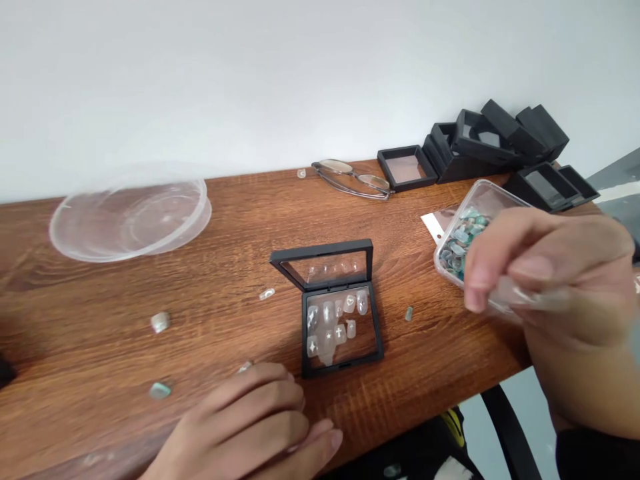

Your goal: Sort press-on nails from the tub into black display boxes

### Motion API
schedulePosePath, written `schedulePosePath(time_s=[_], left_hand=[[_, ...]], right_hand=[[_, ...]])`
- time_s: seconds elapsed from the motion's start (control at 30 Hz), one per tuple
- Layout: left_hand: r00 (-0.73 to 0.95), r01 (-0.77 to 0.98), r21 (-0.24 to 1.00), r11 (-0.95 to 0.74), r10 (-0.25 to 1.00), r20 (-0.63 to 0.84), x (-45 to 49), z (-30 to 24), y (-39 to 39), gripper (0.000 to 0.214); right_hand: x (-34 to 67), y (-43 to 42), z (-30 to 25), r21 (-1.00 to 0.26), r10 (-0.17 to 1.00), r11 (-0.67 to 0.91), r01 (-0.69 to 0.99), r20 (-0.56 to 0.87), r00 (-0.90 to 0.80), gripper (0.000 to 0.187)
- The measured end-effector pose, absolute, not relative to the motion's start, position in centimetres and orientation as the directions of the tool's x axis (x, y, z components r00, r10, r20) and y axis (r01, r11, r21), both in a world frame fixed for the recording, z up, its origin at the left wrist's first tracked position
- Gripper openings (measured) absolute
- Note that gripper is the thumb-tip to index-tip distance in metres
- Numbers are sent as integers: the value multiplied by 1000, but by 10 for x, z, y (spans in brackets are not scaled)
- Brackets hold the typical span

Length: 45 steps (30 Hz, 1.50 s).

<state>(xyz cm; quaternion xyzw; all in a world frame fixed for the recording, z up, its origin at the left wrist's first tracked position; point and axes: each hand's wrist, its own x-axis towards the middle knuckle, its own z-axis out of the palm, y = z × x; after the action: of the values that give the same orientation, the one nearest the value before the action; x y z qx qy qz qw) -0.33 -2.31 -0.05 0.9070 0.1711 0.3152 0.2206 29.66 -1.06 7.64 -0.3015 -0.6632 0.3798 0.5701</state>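
A small black display case (379, 343) stands with its framed lid (320, 251) raised on the wooden desk. Press-on nails (328, 312) with white star, heart and cross marks lie in two rows on its clear film. My left hand (255, 427) rests on the desk at the case's near left corner, fingers laid down, no object visible in them. My right hand (555, 273) is lifted at the right, thumb and finger pinching a small translucent piece (513, 292), too blurred to name. Behind it sits a clear plastic box (443, 257) of green and grey nails (463, 237), partly hidden.
Loose nails (161, 322) are scattered left of the case, with a green one (409, 313) on its right. A clear round tub (125, 253) stands back left. Eyeglasses (353, 180) and piled black cases (470, 163) line the wall. A chair arm (510, 433) is below the desk edge.
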Motion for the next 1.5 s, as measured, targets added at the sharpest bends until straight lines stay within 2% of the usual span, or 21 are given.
schedulePosePath(time_s=[0.1,0.17,0.3,0.37,0.6,0.67,0.77,0.87,1.03,1.13,1.27,1.37,1.5], left_hand=[[753,191,511,-838,459,472,-5,1,-21,22],[745,208,507,-836,472,472,-7,1,-20,22],[720,229,495,-838,488,493,-6,4,-20,21],[702,241,492,-836,500,507,-5,6,-19,21],[733,142,476,-868,415,539,-12,15,-17,10],[729,160,491,-857,438,526,-15,15,-22,11],[681,194,538,-820,507,528,-16,11,-32,24],[632,189,539,-821,522,573,-10,7,-39,16],[540,271,563,-781,607,583,2,7,-49,15],[481,311,605,-733,671,565,3,9,-51,17],[618,258,589,-766,599,509,-2,12,-42,14],[628,267,583,-767,598,499,-5,11,-36,19],[583,333,542,-772,620,525,-4,6,-47,14]], right_hand=[[284,-16,73,-869,882,468,159,450,-139,17],[275,-19,73,-853,877,473,221,432,-210,17],[260,-20,69,-836,805,513,198,387,-449,17],[254,-20,64,-842,788,504,194,356,-502,17],[232,-30,49,-931,764,305,201,113,-636,16],[228,-34,45,-938,738,302,170,117,-664,14],[226,-39,41,-937,689,325,129,141,-711,13],[225,-41,37,-936,648,335,111,144,-748,21],[225,-41,34,-929,619,346,132,120,-776,20],[223,-41,33,-926,640,346,150,116,-760,21],[221,-43,32,-940,734,302,161,122,-668,22],[221,-43,34,-960,797,235,153,100,-596,18],[222,-45,35,-980,809,129,150,16,-587,15]])
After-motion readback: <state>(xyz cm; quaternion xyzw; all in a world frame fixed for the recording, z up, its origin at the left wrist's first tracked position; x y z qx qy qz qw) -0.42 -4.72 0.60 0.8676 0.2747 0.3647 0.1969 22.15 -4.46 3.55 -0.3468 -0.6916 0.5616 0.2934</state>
